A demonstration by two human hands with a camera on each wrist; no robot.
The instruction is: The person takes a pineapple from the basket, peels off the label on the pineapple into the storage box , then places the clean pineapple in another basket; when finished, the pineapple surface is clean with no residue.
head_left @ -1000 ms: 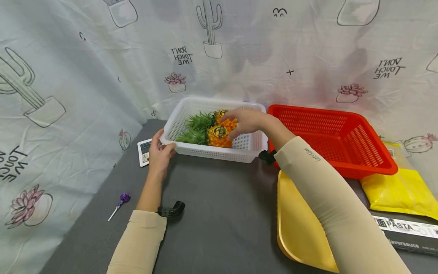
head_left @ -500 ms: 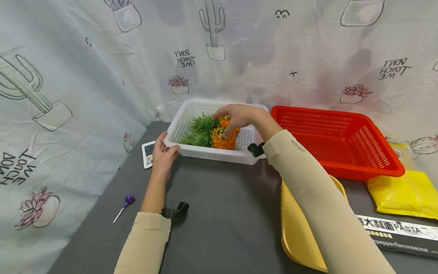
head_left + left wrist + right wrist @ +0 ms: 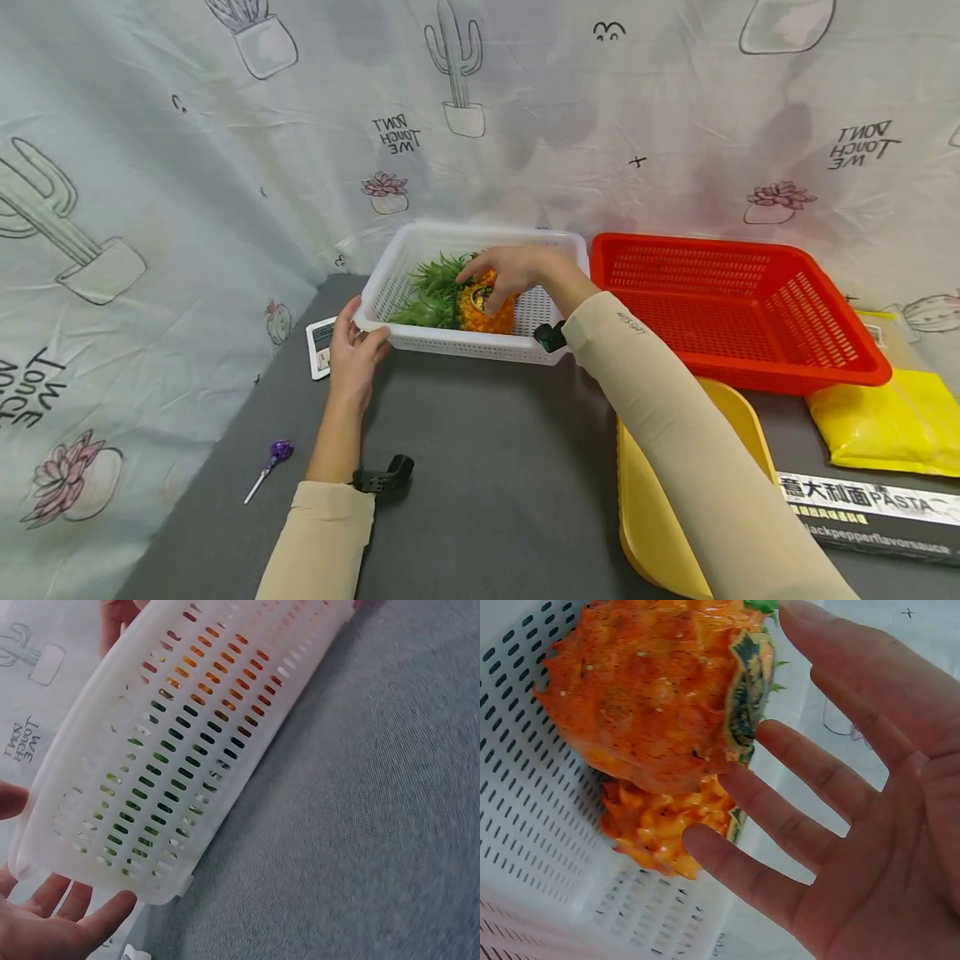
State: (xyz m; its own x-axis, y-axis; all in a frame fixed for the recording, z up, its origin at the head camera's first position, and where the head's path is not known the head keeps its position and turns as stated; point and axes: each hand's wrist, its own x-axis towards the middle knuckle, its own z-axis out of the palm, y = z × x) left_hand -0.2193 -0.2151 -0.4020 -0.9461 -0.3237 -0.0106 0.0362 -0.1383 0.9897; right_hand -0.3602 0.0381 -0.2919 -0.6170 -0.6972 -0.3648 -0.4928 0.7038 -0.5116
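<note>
My right hand (image 3: 517, 271) hovers over the two pineapples (image 3: 486, 307) inside the white basket (image 3: 480, 343), and the right wrist view shows its fingers (image 3: 795, 817) spread and nearly straight, tips just touching the orange rind, so it is resting on the fruit rather than gripping it. My left hand (image 3: 352, 354) is at the basket's near left corner, thumb on the rim and fingers relaxed against the wall; the left wrist view shows those fingers (image 3: 67, 922) loose under the corner, which I judge is a bracing touch to keep the light basket from sliding. The pineapples lie on their sides at the middle of the basket, one against the other, green crowns pointing left. The basket sits at the back of the grey desk (image 3: 480, 467), touching or just beside a red basket (image 3: 750, 367) on its right. Nearer me on the right lie a yellow tray (image 3: 660, 517), a pasta box (image 3: 870, 512) and a yellow bag (image 3: 885, 421). To the left, a small card (image 3: 318, 346) lies beside the white basket, and a purple lollipop (image 3: 272, 460) lies well apart.
</note>
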